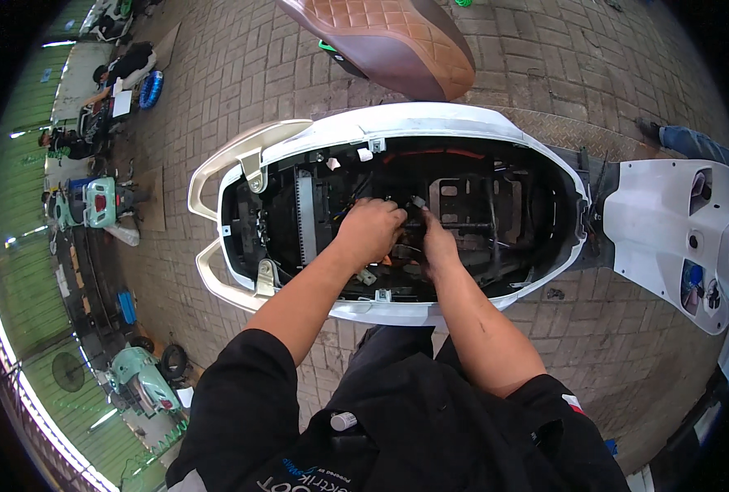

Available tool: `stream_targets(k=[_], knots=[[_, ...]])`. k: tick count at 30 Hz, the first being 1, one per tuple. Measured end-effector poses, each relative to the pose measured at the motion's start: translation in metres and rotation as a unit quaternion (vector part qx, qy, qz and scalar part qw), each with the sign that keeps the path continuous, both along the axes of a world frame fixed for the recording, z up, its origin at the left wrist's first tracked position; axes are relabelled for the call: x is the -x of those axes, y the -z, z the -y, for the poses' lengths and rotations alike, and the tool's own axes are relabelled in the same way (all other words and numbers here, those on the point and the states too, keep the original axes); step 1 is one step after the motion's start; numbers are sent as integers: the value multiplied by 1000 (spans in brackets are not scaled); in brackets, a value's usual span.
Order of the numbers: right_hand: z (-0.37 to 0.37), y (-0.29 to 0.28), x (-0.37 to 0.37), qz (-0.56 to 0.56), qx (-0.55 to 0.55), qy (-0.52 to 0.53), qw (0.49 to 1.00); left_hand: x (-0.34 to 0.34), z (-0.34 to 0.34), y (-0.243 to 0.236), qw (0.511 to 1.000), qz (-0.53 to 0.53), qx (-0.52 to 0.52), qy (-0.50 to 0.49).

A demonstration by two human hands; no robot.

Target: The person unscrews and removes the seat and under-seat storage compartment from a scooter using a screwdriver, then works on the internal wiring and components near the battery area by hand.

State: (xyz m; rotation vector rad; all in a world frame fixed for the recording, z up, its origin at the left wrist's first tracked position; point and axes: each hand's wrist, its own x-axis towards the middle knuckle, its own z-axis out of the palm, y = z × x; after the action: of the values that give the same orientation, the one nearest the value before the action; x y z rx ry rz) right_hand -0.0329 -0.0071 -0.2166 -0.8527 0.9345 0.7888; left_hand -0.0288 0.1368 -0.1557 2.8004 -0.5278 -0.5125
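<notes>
Both my hands reach down into the open body of a white scooter [430,115], among its dark wiring. My left hand [371,230] is closed with its fingers curled, and what it grips is hidden beneath it. Close by on the right, my right hand [438,243] has its fingers drawn together; anything in them is too small to make out. A small pale connector [419,202] shows just beyond the right fingertips. Under my left wrist lies another pale connector [367,277], with an orange part near it. A silver finned metal bar [305,217] runs crosswise to the left of my hands.
Cream grab rails [229,160] jut from the scooter's left end. A brown quilted seat [397,37] is beyond it on the brick floor. White front panels [668,234] stand at right, near another person's leg [697,141]. Green scooters [94,203] and people are at far left.
</notes>
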Motion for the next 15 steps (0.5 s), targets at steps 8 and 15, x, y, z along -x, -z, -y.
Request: stream_targets(k=[8,15], knots=[[3,6,-2,24,67,-118,991,-2,11,-23,994,-39,-98,-13],[1,8,4,40,-16,-84,996,-19,-18,-8,990,-129,52,38]])
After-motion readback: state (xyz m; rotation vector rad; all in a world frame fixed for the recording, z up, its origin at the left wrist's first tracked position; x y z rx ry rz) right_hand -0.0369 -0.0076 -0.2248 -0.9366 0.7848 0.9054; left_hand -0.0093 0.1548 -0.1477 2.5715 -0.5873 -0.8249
